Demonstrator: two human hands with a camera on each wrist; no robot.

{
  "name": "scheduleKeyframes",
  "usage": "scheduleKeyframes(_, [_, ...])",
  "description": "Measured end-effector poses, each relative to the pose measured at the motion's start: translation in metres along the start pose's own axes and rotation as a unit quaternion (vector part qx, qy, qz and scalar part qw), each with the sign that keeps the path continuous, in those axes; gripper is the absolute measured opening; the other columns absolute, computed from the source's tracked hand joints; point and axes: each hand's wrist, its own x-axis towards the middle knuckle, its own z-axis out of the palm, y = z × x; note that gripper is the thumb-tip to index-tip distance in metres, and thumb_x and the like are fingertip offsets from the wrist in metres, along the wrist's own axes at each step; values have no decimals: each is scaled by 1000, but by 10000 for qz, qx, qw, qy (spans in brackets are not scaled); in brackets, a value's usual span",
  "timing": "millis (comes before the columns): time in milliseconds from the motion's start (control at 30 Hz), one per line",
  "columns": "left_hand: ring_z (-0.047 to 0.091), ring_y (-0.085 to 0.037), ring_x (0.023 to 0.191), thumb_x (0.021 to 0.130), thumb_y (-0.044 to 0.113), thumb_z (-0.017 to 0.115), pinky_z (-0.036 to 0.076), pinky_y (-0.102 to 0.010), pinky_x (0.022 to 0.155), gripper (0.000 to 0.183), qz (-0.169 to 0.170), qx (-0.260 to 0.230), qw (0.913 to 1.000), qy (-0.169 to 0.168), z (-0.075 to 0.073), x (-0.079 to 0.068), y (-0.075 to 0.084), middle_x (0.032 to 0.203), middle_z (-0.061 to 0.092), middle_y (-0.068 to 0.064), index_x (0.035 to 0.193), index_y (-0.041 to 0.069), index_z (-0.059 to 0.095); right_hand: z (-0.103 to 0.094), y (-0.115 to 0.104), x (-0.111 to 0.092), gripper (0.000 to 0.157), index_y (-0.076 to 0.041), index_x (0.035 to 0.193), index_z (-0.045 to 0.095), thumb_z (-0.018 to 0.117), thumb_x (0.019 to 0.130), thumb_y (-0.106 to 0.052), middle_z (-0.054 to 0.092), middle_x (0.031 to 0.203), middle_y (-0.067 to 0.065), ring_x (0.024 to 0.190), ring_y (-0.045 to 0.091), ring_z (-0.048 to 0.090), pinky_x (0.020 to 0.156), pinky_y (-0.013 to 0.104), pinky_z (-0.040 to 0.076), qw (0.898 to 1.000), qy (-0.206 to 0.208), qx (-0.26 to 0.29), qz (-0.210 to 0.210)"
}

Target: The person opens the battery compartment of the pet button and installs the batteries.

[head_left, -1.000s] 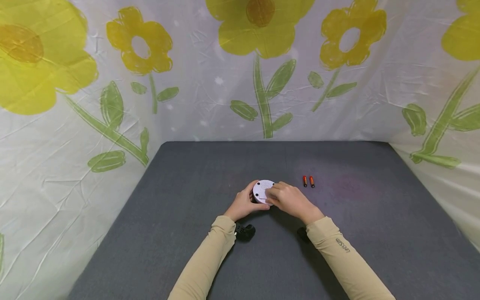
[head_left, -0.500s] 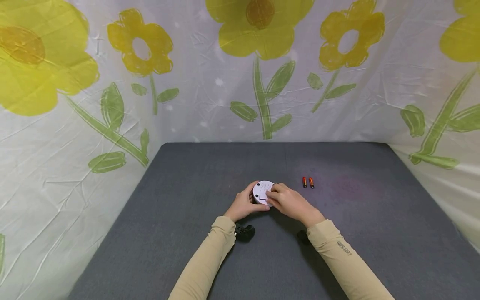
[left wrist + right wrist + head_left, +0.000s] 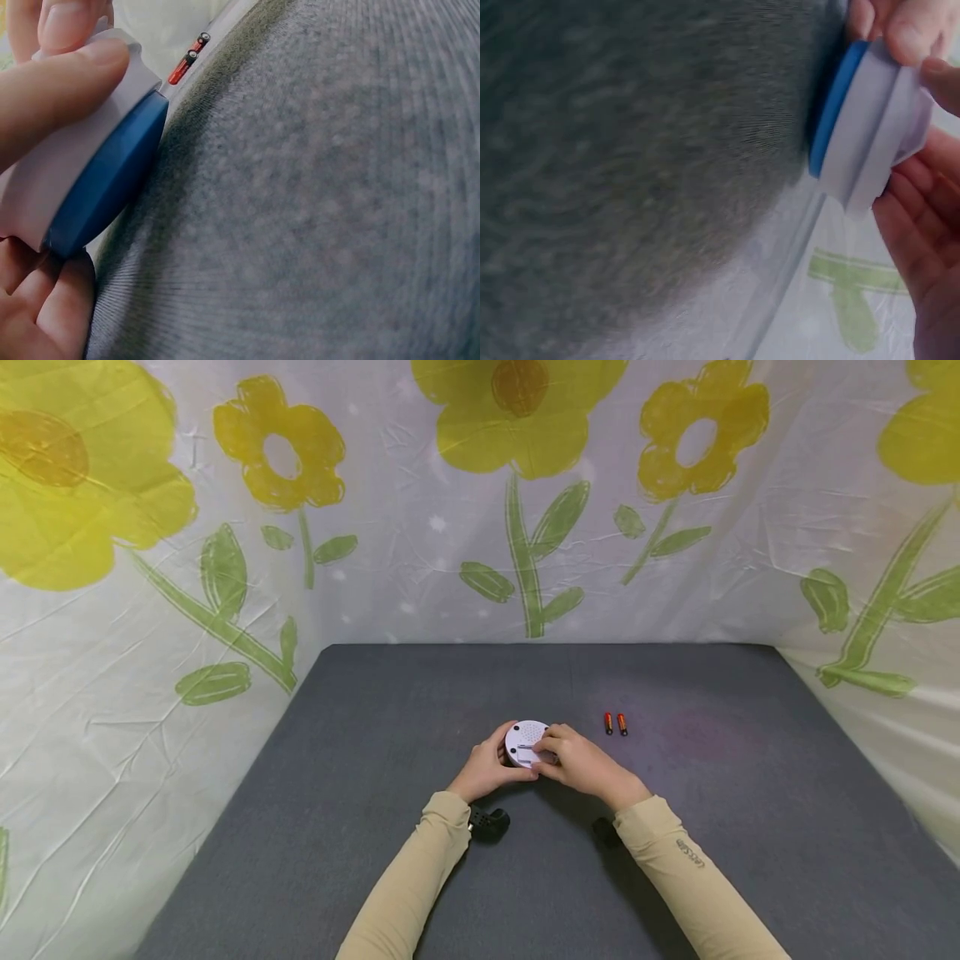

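Left hand (image 3: 489, 766) cups the round white plastic device with a blue base ring (image 3: 525, 743) from its left side, fingers curled round the rim; right hand (image 3: 577, 760) pinches at the small cover panel on the device's upturned white face, fingertips (image 3: 546, 745) right on it. Both grips hold the device, neither is free. To do this step well, I'd say: keep the left grip firm on the rim so the body can't rotate, and work the panel with thumb pressure along its slide direction rather than prying up; whether the panel has moved at all is too small to tell. Device sits mid-table, slightly toward the near edge, tilted up off the grey fabric table (image 3: 375, 860). Two orange-red batteries (image 3: 613, 723) lie side by side just right of the right grip, apart from it, toward the table's right edge.
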Motion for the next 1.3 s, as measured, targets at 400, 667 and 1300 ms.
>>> scheduleKeyframes(400, [49, -13, 116, 70, 26, 83, 45, -30, 91, 92, -69, -164, 9998, 25, 0, -2, 6, 134, 46, -6, 144, 7, 31, -13, 12, -9, 23, -4, 92, 61, 76, 76, -12, 52, 93, 3, 84, 17, 49, 73, 32, 46, 9849, -69, 1212, 1237])
scheduleKeyframes(667, [43, -14, 123, 66, 28, 85, 40, -29, 96, 98, -271, -212, 9994, 98, 0, 0, 2, 140, 40, -6, 144, 7, 30, -45, 55, -51, 26, 0, 92, 62, 78, 74, -8, 53, 88, 7, 79, 22, 51, 69, 36, 44, 9708, 186, 962, 2191])
scheduleKeyframes(1300, [42, -14, 124, 67, 29, 84, 40, -29, 96, 96, -156, -166, 9997, 35, 2, 0, 0, 140, 39, -5, 144, 9, 30, -92, 115, -113, 26, 9, 88, 60, 75, 72, -4, 53, 81, 15, 74, 27, 48, 62, 36, 40, 9417, -522, 478, 3288])
